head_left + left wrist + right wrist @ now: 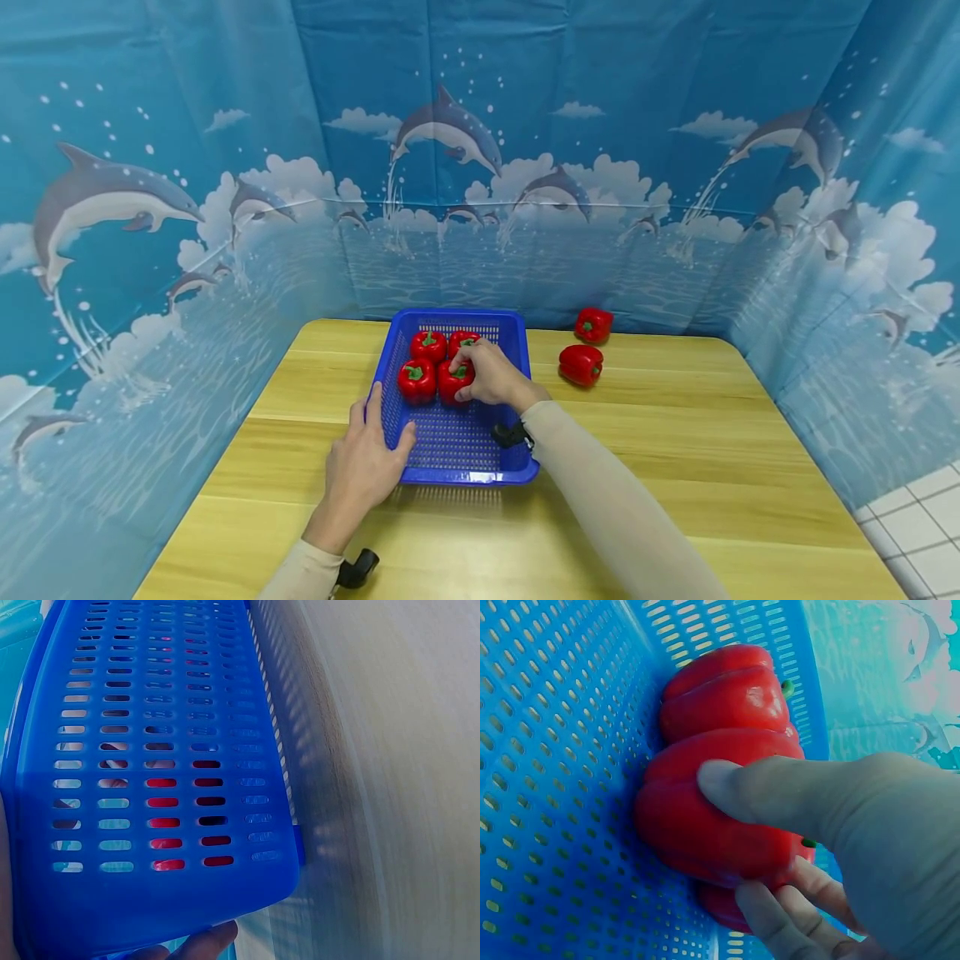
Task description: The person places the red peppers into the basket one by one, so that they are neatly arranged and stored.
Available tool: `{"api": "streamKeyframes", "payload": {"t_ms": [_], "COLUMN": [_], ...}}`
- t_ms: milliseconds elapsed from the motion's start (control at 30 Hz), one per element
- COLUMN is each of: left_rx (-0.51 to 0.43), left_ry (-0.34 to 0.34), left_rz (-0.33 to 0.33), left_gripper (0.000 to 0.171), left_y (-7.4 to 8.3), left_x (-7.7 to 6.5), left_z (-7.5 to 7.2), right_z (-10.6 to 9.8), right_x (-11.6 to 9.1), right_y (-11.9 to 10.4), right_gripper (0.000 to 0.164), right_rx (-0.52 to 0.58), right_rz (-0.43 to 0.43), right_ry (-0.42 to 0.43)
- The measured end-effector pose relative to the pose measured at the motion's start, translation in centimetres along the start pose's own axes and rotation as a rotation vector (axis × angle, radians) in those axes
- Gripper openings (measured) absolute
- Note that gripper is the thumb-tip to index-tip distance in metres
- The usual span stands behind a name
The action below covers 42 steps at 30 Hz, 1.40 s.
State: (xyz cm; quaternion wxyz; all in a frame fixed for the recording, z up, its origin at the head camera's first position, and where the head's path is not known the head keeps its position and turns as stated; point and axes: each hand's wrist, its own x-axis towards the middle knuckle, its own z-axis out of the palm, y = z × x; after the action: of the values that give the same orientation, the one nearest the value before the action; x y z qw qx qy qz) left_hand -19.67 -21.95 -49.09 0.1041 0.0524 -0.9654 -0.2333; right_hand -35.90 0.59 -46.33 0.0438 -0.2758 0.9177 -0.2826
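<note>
My right hand point(491, 375) reaches into the blue plastic basket point(472, 477) and grips a red bell pepper point(448, 385). Its thumb presses one side of this pepper point(705, 817) in the right wrist view, and the fingers curl round the other. Three more red bell peppers sit beside it: one on its left point(417, 382) and two behind, at the back left point(428, 346) and back right point(463, 338). At the basket's left side, my left hand point(365, 462) holds the rim, thumb over the edge and fingers point(210, 943) along the outside of the slotted wall.
Two further red bell peppers lie on the wooden table point(675, 433) right of the basket, one near the back edge point(593, 325) and one in front point(581, 365). A blue dolphin-print curtain point(600, 258) surrounds the table at the back and sides.
</note>
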Motion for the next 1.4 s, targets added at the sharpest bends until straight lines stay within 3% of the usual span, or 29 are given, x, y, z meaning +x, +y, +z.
{"api": "streamKeyframes", "payload": {"t_ms": [367, 1033, 1400], "left_rx": [0.009, 0.019, 0.007], "left_ry": [0.005, 0.013, 0.015], "left_rz": [0.009, 0.009, 0.008], "left_gripper": [0.098, 0.098, 0.098], "left_y": [0.2, 0.0, -0.2], "left_x": [0.0, 0.0, 0.3], "left_z": [0.1, 0.3, 0.2], "right_z": [-0.5, -3.4, -4.3], "right_x": [-0.7, -3.7, -5.8], "right_y": [0.0, -1.1, 0.0], "right_gripper": [0.046, 0.045, 0.037], "right_rx": [0.032, 0.106, 0.139], "right_rz": [0.004, -0.010, -0.042], "right_ry": [0.013, 0.019, 0.035]}}
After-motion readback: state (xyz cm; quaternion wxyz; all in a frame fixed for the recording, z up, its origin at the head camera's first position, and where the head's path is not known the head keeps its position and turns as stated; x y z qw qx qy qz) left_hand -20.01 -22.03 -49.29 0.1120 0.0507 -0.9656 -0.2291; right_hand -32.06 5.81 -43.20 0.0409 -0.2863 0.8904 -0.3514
